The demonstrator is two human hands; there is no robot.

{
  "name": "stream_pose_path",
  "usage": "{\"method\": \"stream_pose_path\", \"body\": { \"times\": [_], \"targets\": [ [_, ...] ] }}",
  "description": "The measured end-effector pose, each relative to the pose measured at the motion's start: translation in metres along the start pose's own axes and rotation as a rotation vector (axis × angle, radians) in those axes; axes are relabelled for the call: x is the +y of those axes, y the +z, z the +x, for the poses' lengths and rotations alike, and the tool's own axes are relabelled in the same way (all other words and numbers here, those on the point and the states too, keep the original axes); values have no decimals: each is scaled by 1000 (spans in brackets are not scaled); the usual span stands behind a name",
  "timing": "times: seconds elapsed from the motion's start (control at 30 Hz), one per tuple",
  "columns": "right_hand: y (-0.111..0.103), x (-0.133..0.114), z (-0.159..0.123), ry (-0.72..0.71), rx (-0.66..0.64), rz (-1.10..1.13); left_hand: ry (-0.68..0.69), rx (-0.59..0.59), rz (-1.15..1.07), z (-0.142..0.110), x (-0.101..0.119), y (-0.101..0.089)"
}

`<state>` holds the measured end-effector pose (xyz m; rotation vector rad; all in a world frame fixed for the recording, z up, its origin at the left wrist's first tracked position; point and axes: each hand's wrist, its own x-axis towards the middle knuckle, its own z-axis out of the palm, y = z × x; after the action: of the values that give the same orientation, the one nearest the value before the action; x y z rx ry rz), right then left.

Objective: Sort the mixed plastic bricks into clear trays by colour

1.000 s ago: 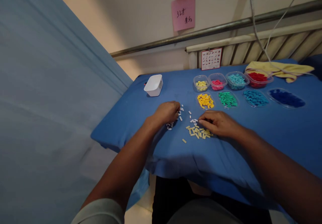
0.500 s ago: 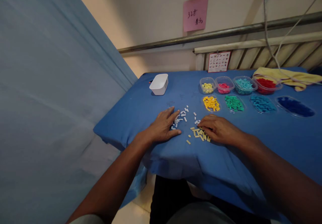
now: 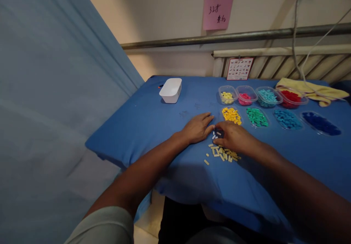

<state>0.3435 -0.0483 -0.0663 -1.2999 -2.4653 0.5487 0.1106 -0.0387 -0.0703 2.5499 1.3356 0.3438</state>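
My left hand [image 3: 197, 128] lies flat on the blue cloth, fingers stretched out to the right, close to the fingertips of my right hand. Beneath its palm, any pieces are hidden. My right hand [image 3: 233, 136] curves around a few small white pieces [image 3: 215, 136], its thumb and forefinger apart on either side of them. Just below that hand lies a loose pile of pale yellow pieces [image 3: 222, 153], with a couple of strays to the left. Some of the pile is covered by the right hand.
A white tub [image 3: 170, 91] stands at the back left. To the right are clear tubs of coloured pieces, including yellow [image 3: 231, 116], green [image 3: 257, 117] and red [image 3: 291, 97]. A yellow cloth [image 3: 312, 88] lies behind them. The table's left edge borders a blue curtain [image 3: 68, 90].
My left hand has slid right and slightly up, over where the scattered white pieces lay, and now nearly meets my right hand. My right hand's thumb and forefinger have spread apart.
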Motion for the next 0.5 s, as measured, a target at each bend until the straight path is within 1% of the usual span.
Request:
{"method": "stream_pose_path", "body": {
  "times": [0.1, 0.17, 0.27, 0.4, 0.47, 0.5],
  "targets": [
    [0, -5, 7, 91, 3, -27, -9, 89, -132, 19, 6, 7],
    [1, -10, 14, 110, 17, -45, -41, 175, -265, 28, 9, 10],
    [4, -20, 32, 145, 38, -54, -169, 324, -462, 44, 8, 16],
    [7, -31, 68, 225, 82, -22, -349, 499, -631, 75, -6, 22],
    [3, -33, 82, 213, 82, -7, -416, 534, -742, 88, -18, 21],
    [1, -32, 84, 201, 77, 4, -438, 518, -832, 90, -24, 19]
  ]
}}
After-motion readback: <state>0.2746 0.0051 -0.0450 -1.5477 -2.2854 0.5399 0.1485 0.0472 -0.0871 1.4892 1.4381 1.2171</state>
